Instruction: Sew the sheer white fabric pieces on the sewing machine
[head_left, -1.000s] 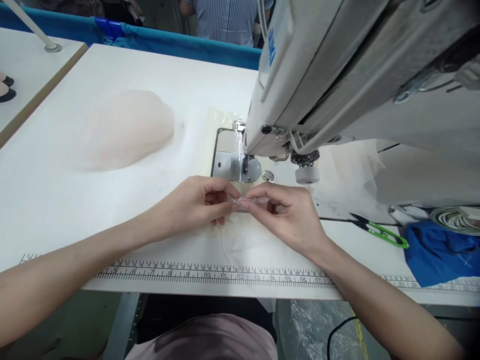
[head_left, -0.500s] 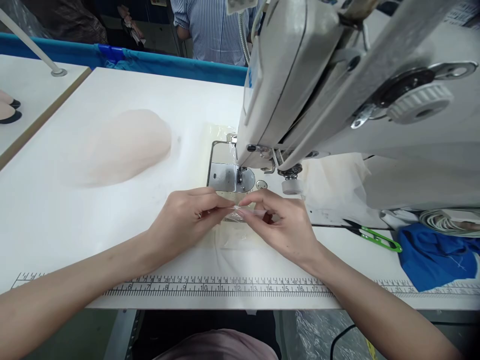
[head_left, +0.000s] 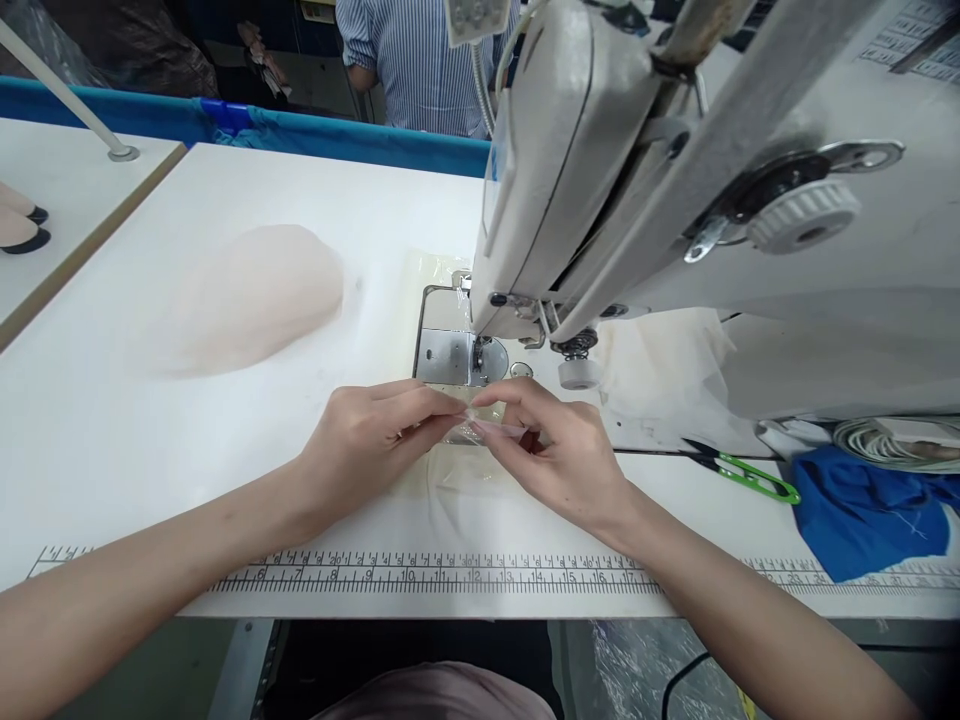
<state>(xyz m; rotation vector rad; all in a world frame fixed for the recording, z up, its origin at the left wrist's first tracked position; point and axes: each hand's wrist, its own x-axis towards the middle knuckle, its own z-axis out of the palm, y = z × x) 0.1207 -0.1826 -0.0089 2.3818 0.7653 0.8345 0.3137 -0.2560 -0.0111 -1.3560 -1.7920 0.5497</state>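
My left hand (head_left: 382, 430) pinches one side of a small piece of thin, sheer pale fabric (head_left: 504, 429), just in front of the sewing machine's needle plate (head_left: 448, 352). On the other side, my right hand (head_left: 551, 445) grips the same fabric between thumb and fingers. Both sets of fingertips nearly meet over the plate's front edge. The sewing machine (head_left: 536, 170) stands above and to the right, with its presser foot (head_left: 480, 350) behind my fingers. Much of the fabric is hidden by my hands.
Sheer beige fabric (head_left: 262, 295) lies left on the white table; more pale fabric (head_left: 664, 360) is under the machine arm. Green-handled thread snips (head_left: 750, 475) and blue cloth (head_left: 866, 510) lie right. A printed ruler (head_left: 450, 575) runs along the front edge. A person in a striped shirt (head_left: 431, 70) is beyond.
The camera view has shifted slightly. My hands stay almost in place, both still pinching the fabric, with only tiny fingertip movement.
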